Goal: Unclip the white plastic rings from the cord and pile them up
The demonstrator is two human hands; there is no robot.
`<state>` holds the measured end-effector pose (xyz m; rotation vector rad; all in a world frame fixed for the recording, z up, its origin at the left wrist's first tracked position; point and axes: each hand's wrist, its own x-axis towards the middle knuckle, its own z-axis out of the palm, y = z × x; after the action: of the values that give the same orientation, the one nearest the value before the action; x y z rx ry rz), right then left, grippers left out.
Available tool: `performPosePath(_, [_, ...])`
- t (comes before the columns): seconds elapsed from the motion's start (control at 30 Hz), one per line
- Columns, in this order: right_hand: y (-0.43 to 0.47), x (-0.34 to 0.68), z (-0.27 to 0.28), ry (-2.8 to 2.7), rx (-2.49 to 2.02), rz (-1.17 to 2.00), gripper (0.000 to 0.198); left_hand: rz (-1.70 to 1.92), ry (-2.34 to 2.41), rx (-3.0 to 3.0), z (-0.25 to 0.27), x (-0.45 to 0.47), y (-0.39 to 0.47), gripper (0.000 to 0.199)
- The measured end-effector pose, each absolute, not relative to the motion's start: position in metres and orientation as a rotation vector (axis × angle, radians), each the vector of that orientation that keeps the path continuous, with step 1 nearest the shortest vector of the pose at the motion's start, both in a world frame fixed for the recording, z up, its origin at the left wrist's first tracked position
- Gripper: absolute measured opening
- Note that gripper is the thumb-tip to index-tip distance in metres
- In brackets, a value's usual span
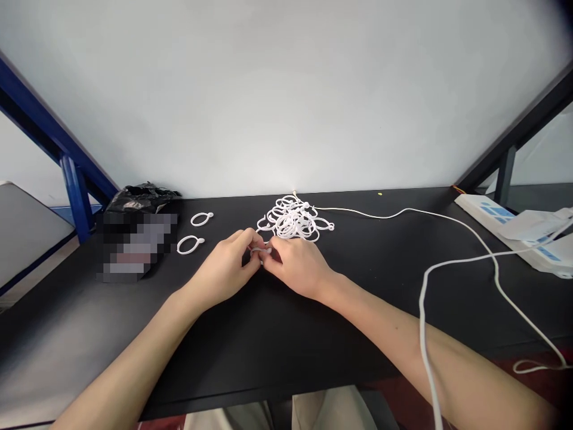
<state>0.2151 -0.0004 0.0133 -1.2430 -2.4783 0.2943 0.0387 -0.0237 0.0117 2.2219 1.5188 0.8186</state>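
Ring, white (256,250), being held btwn both hands just on the near side of the pile; fingers are hiding most of its outline. L hand (230,260) is pinching one side w/ thumb & fingertips; R hand (299,266) is pinching the other, so both grips are narrow. State of the ring's small end: can't tell. White pile (293,224) of similar rings is lying directly beyond. Farther loose ring (209,215) & nearer loose ring (201,240) are resting apart, to the L; black bag (134,200) is sitting beyond them. Far cable (394,213) is running R from the pile; near cable (423,304) is passing in front of the R forearm. Poss. faults: uneven pinch could be making the ring twist or spring out; excess force, bending thin material; knuckles, nudging & tangling the pile; R forearm, snagging the near cable & dragging it over the black table (259,352).
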Motion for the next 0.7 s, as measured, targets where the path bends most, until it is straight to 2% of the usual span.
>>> performPosePath(0.1, [0.0,0.218,0.013,-2.461,-1.216,0.356,0.029,0.742,1.551,2.399,0.007,0.035,-0.021,0.003])
performPosePath(0.33, [0.002,0.216,0.015,-2.442,-1.29,0.397,0.037,0.652,1.704,2.75,0.003,0.04,-0.016,0.016])
performPosePath(0.53, [0.006,0.211,0.018,-2.412,-1.42,0.272,0.029,0.753,1.917,2.403,0.004,0.05,-0.012,0.01])
performPosePath(0.7, [0.007,0.211,0.016,-2.331,-1.43,0.143,0.028,0.908,1.95,2.016,0.008,0.047,-0.008,0.016])
